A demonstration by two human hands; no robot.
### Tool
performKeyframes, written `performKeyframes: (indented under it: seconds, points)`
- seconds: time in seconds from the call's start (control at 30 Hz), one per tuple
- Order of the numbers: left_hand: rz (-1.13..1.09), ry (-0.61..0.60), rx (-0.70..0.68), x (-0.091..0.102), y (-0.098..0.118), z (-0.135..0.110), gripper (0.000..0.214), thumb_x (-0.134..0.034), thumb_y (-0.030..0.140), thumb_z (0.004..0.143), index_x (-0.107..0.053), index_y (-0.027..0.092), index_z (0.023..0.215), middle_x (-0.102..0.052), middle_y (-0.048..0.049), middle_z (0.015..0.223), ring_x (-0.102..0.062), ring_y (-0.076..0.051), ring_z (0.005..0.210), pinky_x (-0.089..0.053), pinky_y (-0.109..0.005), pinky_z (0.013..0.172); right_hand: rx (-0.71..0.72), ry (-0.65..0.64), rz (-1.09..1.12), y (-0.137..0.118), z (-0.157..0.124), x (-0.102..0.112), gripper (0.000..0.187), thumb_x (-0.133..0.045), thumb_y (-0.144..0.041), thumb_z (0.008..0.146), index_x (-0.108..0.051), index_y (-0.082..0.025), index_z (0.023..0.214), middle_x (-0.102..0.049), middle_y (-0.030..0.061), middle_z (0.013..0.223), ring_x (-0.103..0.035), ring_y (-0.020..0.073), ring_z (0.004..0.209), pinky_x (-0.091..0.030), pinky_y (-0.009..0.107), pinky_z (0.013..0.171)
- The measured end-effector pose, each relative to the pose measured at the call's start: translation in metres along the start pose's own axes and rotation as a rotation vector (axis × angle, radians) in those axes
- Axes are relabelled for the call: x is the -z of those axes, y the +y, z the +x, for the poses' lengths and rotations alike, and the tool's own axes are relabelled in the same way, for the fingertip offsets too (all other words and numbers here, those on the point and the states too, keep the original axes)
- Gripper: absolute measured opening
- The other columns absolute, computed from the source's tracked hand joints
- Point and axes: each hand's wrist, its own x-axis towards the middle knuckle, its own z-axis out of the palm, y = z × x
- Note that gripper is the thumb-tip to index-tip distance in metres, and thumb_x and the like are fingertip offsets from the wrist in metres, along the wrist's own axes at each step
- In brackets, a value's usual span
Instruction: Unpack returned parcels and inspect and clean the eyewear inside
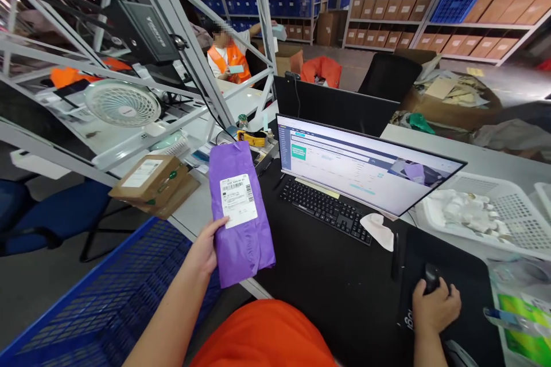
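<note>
Purple parcel [243, 252], its white label [238, 200] facing me, is raised above the black desk's [310, 287] left edge. I have the left hand [205, 251] closed on its lower left side, and the right hand [435, 304] half-curled, gripping the black mouse [431, 277] on its mouse pad [467, 266].

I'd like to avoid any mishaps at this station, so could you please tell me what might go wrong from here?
The left hand alone grips the purple package near its left side, so it could slip, perhaps into the nearby blue crate. The thumb touches the label and might cover some print. The cardboard boxes sit at the edge of the desk and could be knocked off.
</note>
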Motion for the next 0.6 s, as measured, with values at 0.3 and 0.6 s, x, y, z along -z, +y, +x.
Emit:
performKeyframes:
  seconds: [0.3,0.6]
  points:
    - [0.015,-0.032,0.094,0.003,-0.005,0.016,0.038,-0.055,0.012,0.091,-0.064,0.006,0.127,-0.078,-0.0087,0.081,-0.074,-0.021,0.063,-0.065,-0.037,0.076,-0.065,-0.327,-0.052,-0.046,-0.063,0.027,0.057,-0.044,-0.044,0.089,-0.064,-0.002,0.121,-0.063,0.0294,0.114,-0.059,0.0423,0.106,-0.045,0.052,0.088]
    - [0.137,-0.314,0.089,0.025,-0.028,0.048,0.031,-0.068,0.012,0.084,-0.070,0.011,0.115,-0.079,-0.0130,0.099,-0.076,-0.024,0.089,-0.060,-0.036,0.091,-0.304,-0.500,-0.158,-0.056,-0.013,0.018,0.046,-0.058,-0.040,0.094,-0.058,-0.009,0.127,-0.063,0.0175,0.118,-0.061,0.0294,0.108,-0.047,0.047,0.094]
